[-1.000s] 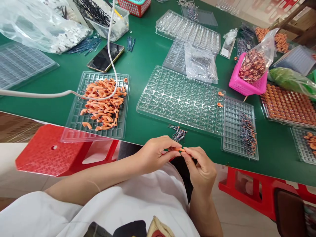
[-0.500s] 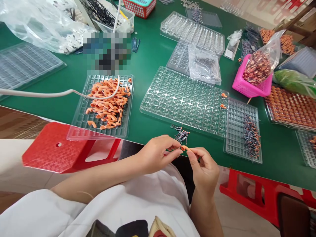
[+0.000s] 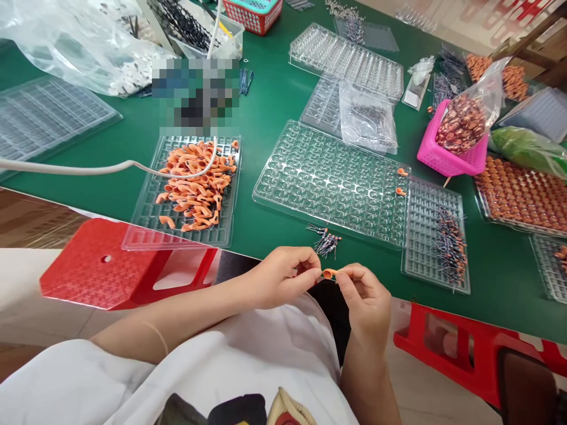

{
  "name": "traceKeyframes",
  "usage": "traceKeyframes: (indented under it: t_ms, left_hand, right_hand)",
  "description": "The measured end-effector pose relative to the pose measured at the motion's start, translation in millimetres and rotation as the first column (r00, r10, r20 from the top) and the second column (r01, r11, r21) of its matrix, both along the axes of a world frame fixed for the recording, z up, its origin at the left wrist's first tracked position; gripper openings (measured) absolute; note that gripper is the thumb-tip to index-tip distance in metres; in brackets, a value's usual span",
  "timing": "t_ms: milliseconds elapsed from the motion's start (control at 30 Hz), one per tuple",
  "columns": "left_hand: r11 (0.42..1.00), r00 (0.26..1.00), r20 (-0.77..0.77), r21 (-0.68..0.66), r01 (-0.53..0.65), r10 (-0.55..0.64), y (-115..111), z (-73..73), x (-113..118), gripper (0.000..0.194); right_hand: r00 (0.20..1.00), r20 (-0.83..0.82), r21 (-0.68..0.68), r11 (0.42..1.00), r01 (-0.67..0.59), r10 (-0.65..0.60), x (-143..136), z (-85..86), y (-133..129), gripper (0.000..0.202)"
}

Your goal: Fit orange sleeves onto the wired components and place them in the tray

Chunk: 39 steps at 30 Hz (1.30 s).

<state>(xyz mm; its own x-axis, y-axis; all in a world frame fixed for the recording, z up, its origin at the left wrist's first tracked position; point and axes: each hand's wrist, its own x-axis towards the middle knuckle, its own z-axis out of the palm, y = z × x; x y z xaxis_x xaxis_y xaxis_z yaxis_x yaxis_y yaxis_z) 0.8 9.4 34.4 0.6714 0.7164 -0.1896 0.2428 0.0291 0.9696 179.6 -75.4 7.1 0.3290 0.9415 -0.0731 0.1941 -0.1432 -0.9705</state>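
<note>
Just past the table's front edge, I pinch a small curved orange plastic shell (image 3: 329, 273) in my right hand (image 3: 367, 295). Its round hollow end faces my left hand (image 3: 295, 276). The thumb and index finger of that hand are pressed together right beside the opening; what sits between them is too small to make out. Beyond my fingers lies a little bunch of thin-wired components (image 3: 326, 242). A clear moulded tray (image 3: 328, 183) stands behind it, with two orange shells (image 3: 401, 182) at its right end.
Many orange shells (image 3: 195, 183) are heaped on a tray at left, crossed by a white cable (image 3: 128, 167). Right of the clear tray is a tray of wired parts (image 3: 452, 245). A pink basket (image 3: 452, 154) stands behind it. Red stools (image 3: 88, 265) flank me.
My left fingers have drawn back slightly to the left from the orange shell. The shell has dipped a little and turned its hollow end more towards me.
</note>
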Motion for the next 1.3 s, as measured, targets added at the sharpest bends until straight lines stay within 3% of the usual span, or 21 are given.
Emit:
traceKeyframes:
  t_ms: [100,267,367,467,533,633,833,1033,1233,1300]
  left_hand:
    - [0.994,0.999,0.025,-0.105,-0.017,0.020,2,-0.4,-5,0.015]
    - [0.992,0.996,0.035,-0.098,-0.076,0.079,4,0.2,-13,0.017]
    - [0.991,0.992,0.110,-0.129,-0.045,0.060,2,-0.1,-15,0.019]
    - [0.990,0.979,0.200,-0.139,-0.016,0.044,-1,-2.2,-15,0.033]
    - [0.992,0.976,0.214,-0.124,-0.025,0.051,-3,-3.4,-15,0.027]
    - [0.996,0.973,0.214,-0.048,-0.078,0.086,-5,-4.2,-14,0.016]
    - [0.969,0.969,0.235,0.209,-0.128,0.078,-7,-7.2,-18,0.014]
    - [0.944,0.970,0.229,0.296,-0.145,0.078,-8,-10.6,-20,0.013]
    - [0.897,0.973,0.212,0.406,-0.172,0.090,-5,-1.3,-32,0.016]
    - [0.853,0.970,0.181,0.469,-0.230,0.162,4,3.0,-44,0.016]
  right_hand:
    - [0.999,-0.029,0.002,0.999,0.033,-0.033,1,0.4,0,0.012]
    - [0.999,-0.025,0.067,0.997,0.049,-0.047,-1,1.6,0,0.009]
    - [0.999,0.051,0.190,0.982,-0.014,0.004,-8,3.6,1,0.002]
    - [0.985,0.167,0.305,0.948,-0.097,0.047,-15,5.1,2,0.011]
    - [0.975,0.216,0.333,0.934,-0.127,0.055,-18,5.3,2,0.016]
    - [0.967,0.242,0.357,0.919,-0.166,0.081,-19,4.8,2,0.024]
    - [0.949,0.303,0.364,0.909,-0.205,0.093,-19,4.4,0,0.027]
    - [0.931,0.346,0.323,0.917,-0.236,0.117,-19,3.8,1,0.022]
    - [0.901,0.366,0.296,0.888,-0.352,0.235,-14,1.4,5,0.033]
    - [0.894,0.389,0.286,0.894,-0.344,0.220,-10,1.3,8,0.032]
